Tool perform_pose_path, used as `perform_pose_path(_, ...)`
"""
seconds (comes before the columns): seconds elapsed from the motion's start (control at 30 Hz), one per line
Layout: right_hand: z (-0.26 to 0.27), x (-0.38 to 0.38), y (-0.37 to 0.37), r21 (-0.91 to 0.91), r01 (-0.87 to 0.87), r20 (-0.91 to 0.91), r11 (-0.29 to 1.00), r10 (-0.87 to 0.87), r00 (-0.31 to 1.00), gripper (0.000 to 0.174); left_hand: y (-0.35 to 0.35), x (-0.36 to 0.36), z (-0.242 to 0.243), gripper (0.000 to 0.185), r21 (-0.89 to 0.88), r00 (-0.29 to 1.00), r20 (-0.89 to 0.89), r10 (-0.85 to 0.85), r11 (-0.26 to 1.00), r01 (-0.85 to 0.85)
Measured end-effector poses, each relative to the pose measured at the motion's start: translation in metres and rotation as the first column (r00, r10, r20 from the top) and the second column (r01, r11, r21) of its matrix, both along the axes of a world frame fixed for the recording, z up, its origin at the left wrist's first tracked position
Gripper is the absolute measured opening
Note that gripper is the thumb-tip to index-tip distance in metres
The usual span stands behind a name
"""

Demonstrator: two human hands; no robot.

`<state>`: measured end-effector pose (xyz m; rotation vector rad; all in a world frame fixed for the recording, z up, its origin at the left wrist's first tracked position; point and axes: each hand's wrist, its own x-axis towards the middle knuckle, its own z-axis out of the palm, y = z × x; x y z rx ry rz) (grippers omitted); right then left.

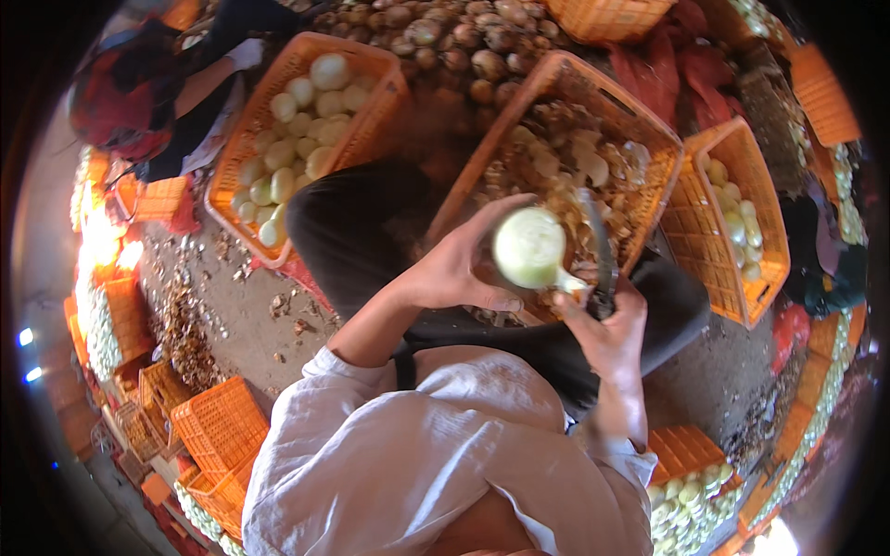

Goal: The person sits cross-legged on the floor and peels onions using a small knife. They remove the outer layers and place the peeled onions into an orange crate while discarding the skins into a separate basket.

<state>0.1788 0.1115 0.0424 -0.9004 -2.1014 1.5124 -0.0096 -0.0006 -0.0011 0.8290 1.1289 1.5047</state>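
My left hand [459, 260] cups a pale, peeled onion [530, 247], with fingers on one side and the thumb below. A narrow neck on the onion points towards my right hand [615, 326], whose thumb is close to that tip; I cannot tell whether it touches. In my right hand is a knife [602, 243], its blade pointing away from me. Both hands are above the near part of an orange plastic crate [480, 156] that stands between my legs. Loose brown onion skins [619, 198] and pale onion pieces lie inside that crate.
Peeled onions fill an orange crate [229, 163] at left; another crate [709, 254] at right holds several more. Unpeeled onions [480, 42] are heaped ahead. A co-worker [132, 90] sits at upper left. Red mesh sacks [653, 76] lie at upper right, and stacked crates [219, 427] stand behind me.
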Motion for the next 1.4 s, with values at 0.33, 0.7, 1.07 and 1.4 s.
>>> perform_pose_path(0.33,0.025,0.008,0.004,-0.469,-0.035,-0.319,0.882,-0.132,0.939,0.023,0.019,0.008,-0.036,0.085,0.012,0.931,0.315,0.186,0.980,-0.200)
perform_pose_path(0.7,-0.006,-0.022,0.009,-0.042,-0.099,0.046,0.994,0.101,0.994,0.060,0.003,0.004,-0.014,0.104,-0.001,0.977,-0.043,0.211,0.977,-0.211)
perform_pose_path(1.07,-0.004,-0.028,0.003,0.045,-0.128,0.059,0.991,0.125,0.990,0.052,-0.002,0.002,-0.005,0.093,0.071,0.901,-0.405,0.152,0.988,-0.134)
perform_pose_path(1.4,-0.014,-0.010,0.022,-0.714,0.031,-0.060,0.699,-0.105,0.993,0.037,-0.004,-0.006,-0.049,0.095,0.057,0.725,0.688,-0.008,0.997,-0.043)
